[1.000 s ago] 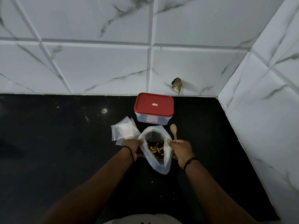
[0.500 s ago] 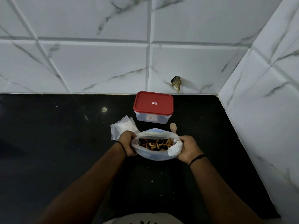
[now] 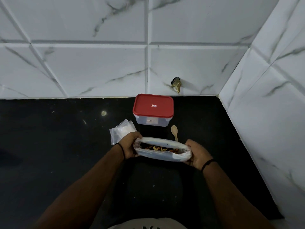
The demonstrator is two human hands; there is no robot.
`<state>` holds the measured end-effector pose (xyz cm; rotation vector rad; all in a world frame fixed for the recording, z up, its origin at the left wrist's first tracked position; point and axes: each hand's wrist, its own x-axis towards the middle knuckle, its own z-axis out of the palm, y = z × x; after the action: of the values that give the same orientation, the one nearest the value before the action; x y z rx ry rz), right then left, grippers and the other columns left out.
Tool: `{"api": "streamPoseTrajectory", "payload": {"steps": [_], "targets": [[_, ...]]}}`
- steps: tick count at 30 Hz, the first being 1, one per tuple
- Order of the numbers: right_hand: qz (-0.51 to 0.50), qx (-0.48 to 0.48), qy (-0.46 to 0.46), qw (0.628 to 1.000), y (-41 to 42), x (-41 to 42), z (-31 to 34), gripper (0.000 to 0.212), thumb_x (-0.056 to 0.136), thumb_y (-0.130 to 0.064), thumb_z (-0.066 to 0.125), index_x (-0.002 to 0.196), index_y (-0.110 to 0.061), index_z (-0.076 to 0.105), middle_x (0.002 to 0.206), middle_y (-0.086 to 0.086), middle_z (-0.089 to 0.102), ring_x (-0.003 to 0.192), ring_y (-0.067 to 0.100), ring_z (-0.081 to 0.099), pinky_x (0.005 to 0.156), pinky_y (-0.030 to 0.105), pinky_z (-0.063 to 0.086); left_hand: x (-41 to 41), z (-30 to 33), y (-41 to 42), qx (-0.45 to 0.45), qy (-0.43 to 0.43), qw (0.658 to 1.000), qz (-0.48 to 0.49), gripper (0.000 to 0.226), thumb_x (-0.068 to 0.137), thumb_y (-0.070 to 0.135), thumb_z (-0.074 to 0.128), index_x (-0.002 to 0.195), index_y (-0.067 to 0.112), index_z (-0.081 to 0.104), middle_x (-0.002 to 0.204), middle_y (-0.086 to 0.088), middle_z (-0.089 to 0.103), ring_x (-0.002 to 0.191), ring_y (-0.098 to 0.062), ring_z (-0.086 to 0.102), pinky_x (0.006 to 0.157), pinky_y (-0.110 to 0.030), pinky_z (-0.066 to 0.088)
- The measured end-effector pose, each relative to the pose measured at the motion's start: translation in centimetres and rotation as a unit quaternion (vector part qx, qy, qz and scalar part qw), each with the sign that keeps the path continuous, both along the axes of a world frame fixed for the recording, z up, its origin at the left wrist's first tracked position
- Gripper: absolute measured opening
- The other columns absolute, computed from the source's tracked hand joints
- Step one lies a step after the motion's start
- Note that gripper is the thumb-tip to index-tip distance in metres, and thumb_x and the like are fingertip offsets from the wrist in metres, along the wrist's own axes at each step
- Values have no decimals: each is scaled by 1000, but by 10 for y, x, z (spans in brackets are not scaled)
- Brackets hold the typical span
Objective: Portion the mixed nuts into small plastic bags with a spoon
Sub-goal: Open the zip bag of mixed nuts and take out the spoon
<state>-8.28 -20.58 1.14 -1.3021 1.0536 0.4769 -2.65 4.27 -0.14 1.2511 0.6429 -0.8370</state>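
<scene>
- The left hand (image 3: 130,144) is closed on the left edge of a large plastic bag (image 3: 162,152), fingers curled around its rolled rim.
- The right hand (image 3: 197,154) grips the bag's right edge the same way, so the mouth is stretched wide between both hands.
- Mixed nuts (image 3: 158,148) show inside the opening, pale curved cashews among darker pieces.
- The bag sits low over the black countertop (image 3: 49,154); faint print runs along its front, too blurred to read.
- A wooden spoon (image 3: 174,132) lies on the counter just behind the bag, bowl pointing away.
- A stack of small plastic bags (image 3: 121,131) lies just beyond the left hand.
- A clear container with a red lid (image 3: 153,107) stands behind, near the tiled wall (image 3: 82,66); the lid's small white-and-red logo and the label on its side are illegible.
- Each wrist wears a dark band.
</scene>
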Motion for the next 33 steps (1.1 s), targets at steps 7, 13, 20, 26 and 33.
{"api": "streamPoseTrajectory", "payload": {"steps": [7, 13, 20, 26, 33], "targets": [[294, -359, -125, 877, 5, -7, -9, 16, 95, -26, 52, 92, -16, 64, 90, 0, 63, 89, 19, 62, 79, 32, 48, -2, -20, -2, 86, -105, 989, -61, 27, 91, 20, 59, 115, 7, 58, 102, -14, 61, 93, -25, 58, 81, -38, 49], [423, -455, -269, 736, 30, -4, -14, 24, 79, -45, 72, 94, -31, 61, 87, -13, 58, 81, 7, 57, 69, 28, 45, 5, -14, -8, 118, -109, 984, -75, 10, 92, 20, 57, 95, 11, 58, 80, -7, 54, 74, -19, 52, 65, -31, 46], [397, -598, -281, 637, 36, -4, -27, 15, 87, -38, 62, 89, -24, 59, 85, -1, 60, 80, 21, 59, 69, 35, 39, 8, -13, -7, 125, -105, 983, -79, 11, 94, 23, 57, 95, 12, 59, 83, -7, 55, 77, -19, 53, 66, -31, 46], [388, -619, -268, 628, 39, -6, -30, 13, 87, -36, 60, 89, -23, 60, 83, 0, 62, 77, 22, 59, 71, 38, 43, 7, -14, -9, 131, -107, 983, -75, 12, 94, 24, 58, 90, 13, 58, 78, -6, 54, 72, -17, 51, 63, -29, 44], [426, -539, -254, 681, 41, -3, -24, 23, 80, -25, 62, 101, -29, 54, 98, -8, 57, 93, 17, 53, 78, 36, 37, 8, -10, -9, 127, -101, 984, -76, 14, 93, 26, 59, 91, 12, 59, 78, -6, 55, 72, -17, 52, 63, -29, 45]]}}
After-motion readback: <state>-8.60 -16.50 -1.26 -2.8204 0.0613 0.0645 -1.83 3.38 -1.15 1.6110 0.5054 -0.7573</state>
